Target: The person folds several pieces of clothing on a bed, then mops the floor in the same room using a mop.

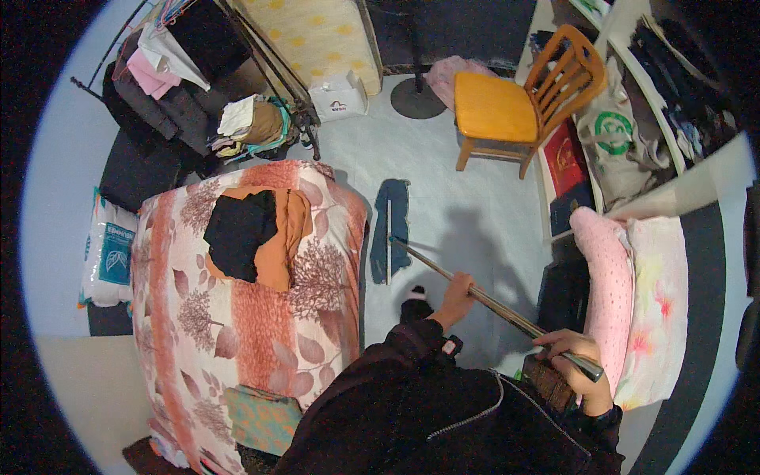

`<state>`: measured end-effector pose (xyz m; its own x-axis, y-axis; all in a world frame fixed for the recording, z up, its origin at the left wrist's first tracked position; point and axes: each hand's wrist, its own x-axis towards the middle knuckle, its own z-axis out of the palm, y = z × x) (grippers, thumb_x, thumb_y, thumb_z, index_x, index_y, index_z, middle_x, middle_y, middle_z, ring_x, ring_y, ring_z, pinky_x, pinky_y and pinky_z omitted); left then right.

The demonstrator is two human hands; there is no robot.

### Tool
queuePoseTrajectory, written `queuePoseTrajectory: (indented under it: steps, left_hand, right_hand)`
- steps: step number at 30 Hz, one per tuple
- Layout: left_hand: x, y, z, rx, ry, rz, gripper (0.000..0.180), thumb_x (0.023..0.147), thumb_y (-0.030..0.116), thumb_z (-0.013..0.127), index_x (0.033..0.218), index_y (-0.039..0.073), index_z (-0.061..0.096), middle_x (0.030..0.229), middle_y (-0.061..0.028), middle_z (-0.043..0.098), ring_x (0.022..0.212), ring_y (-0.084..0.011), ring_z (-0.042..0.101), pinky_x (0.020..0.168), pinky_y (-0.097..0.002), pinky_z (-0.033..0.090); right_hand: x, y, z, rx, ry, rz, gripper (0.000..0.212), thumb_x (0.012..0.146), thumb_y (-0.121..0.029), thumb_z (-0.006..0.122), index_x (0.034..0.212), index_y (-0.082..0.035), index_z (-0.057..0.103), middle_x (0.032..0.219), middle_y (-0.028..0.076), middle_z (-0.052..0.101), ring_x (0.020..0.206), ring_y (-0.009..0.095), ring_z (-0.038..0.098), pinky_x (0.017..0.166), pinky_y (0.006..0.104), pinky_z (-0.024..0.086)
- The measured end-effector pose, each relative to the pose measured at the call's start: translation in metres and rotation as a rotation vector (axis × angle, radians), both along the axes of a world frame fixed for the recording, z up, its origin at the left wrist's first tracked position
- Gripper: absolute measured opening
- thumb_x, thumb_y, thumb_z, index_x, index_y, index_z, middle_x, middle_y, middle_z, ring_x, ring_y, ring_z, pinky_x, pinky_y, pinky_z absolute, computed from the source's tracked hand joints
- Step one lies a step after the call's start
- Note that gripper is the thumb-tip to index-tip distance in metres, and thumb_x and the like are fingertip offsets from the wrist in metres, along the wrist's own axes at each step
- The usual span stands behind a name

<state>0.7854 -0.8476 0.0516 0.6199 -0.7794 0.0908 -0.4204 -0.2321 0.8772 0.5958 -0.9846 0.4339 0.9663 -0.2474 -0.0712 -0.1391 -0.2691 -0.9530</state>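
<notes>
both hands hold the mop pole [443,273]: left hand [455,297] mid-shaft, fingers wrapped round it, right hand [578,366] closed on the top end toward 4 o'clock. the flat mop head [390,229] lies on the pale floor [475,206] at about 12 o'clock from the body, beside the bed [237,317]. the pole looks stiff, light and smooth, maybe slippery; two spaced grips suit it. the head's underside is hidden, and a dark cuff covers the left wrist.

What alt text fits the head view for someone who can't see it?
Seen from above, a person grips a mop handle with the left hand and right hand, its flat blue mop head on the pale floor beside a floral bed. A wooden chair stands beyond.
</notes>
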Motion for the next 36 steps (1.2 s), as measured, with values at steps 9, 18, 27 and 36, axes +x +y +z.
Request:
queuePoseTrajectory:
  steps: [9,18,27,36]
  left_hand:
    - [0.239,-0.033,-0.029,-0.261,0.211,0.125,0.027,0.085,0.009,0.074,0.096,0.008,0.049,0.095,-0.0163,0.051,0.086,-0.0433,0.053,0.070,-0.0494,0.044]
    - [0.405,-0.074,0.012,-0.160,-0.157,0.300,0.024,0.084,0.015,0.074,0.090,0.010,0.051,0.092,-0.0167,0.054,0.082,-0.0436,0.056,0.066,-0.0533,0.041]
    - [0.506,-0.099,0.008,0.008,-0.144,0.381,0.026,0.082,0.015,0.076,0.093,0.010,0.053,0.097,-0.0153,0.056,0.085,-0.0433,0.058,0.069,-0.0531,0.044]
    - [0.610,-0.191,0.041,0.234,-0.064,0.332,0.025,0.079,0.015,0.077,0.097,0.013,0.059,0.095,-0.0108,0.063,0.086,-0.0401,0.064,0.072,-0.0544,0.047]
  right_hand:
    - [0.226,-0.012,-0.013,-0.188,-0.062,0.260,0.011,0.076,-0.002,0.065,0.087,0.002,0.064,0.112,0.023,0.071,0.086,0.033,0.072,0.078,0.0385,0.058]
    - [0.429,-0.069,0.006,-0.219,-0.199,0.286,0.007,0.076,0.001,0.068,0.080,-0.002,0.062,0.101,0.019,0.075,0.083,0.032,0.073,0.073,0.0386,0.057]
    - [0.530,-0.116,-0.008,-0.162,-0.166,0.436,0.002,0.079,0.003,0.064,0.080,0.001,0.062,0.103,0.023,0.073,0.083,0.030,0.072,0.075,0.0383,0.058]
    - [0.646,-0.259,-0.005,0.015,0.055,0.378,0.010,0.084,-0.005,0.062,0.080,0.004,0.066,0.107,0.022,0.072,0.085,0.025,0.070,0.077,0.0353,0.056]
